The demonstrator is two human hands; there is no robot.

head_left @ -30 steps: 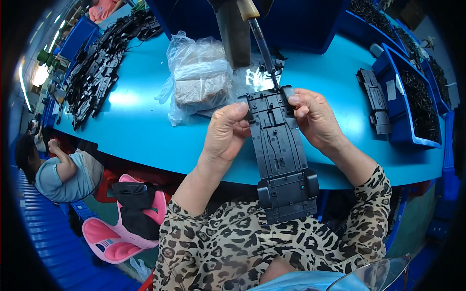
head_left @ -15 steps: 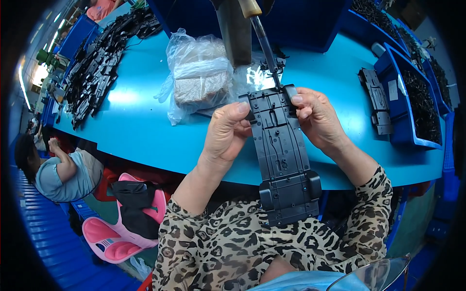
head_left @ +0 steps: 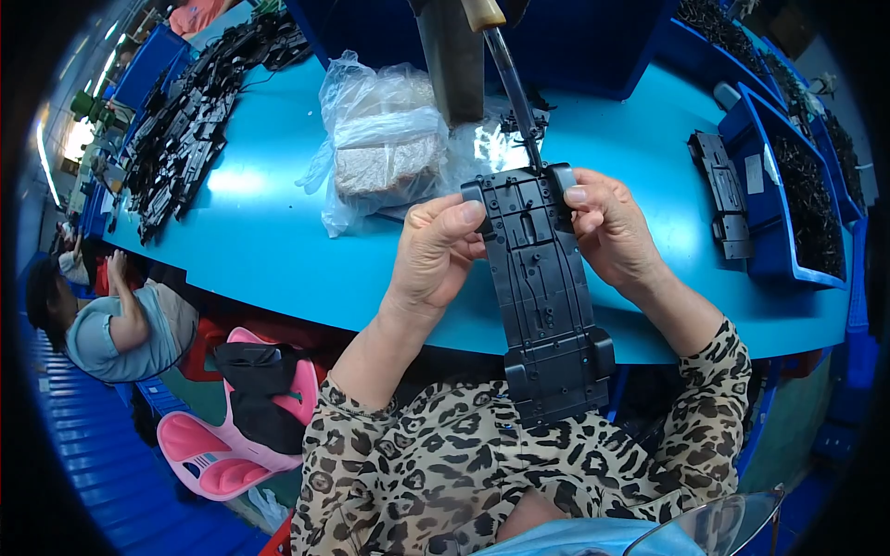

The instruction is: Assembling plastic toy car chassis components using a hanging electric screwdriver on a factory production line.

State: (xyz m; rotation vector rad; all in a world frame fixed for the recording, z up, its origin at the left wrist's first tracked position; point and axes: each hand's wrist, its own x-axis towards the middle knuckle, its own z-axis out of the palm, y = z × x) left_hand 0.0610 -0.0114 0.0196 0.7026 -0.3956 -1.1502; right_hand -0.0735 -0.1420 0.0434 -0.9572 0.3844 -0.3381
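Note:
A long black plastic chassis plate (head_left: 540,287) hangs between my two hands, its far end over the table and its near end close to my body. My left hand (head_left: 436,246) pinches the plate's far left corner, thumb on top. The far right corner is gripped by my right hand (head_left: 607,222) in the same way. Just beyond the far edge, a slim metal shaft (head_left: 515,88) with a pale collar comes down from above, its tip at or very near the plate; whether it touches, I cannot tell.
A plastic-wrapped block (head_left: 385,153) sits left of the shaft. Black parts (head_left: 185,130) are heaped at the far left. Another chassis plate (head_left: 720,195) lies by a blue bin (head_left: 788,199) at right. A seated person (head_left: 120,315) and a pink chair (head_left: 222,454) are at left.
The chassis plate and both my hands have shifted very slightly right, with the plate's near end a little farther from me. Both hands keep their hold.

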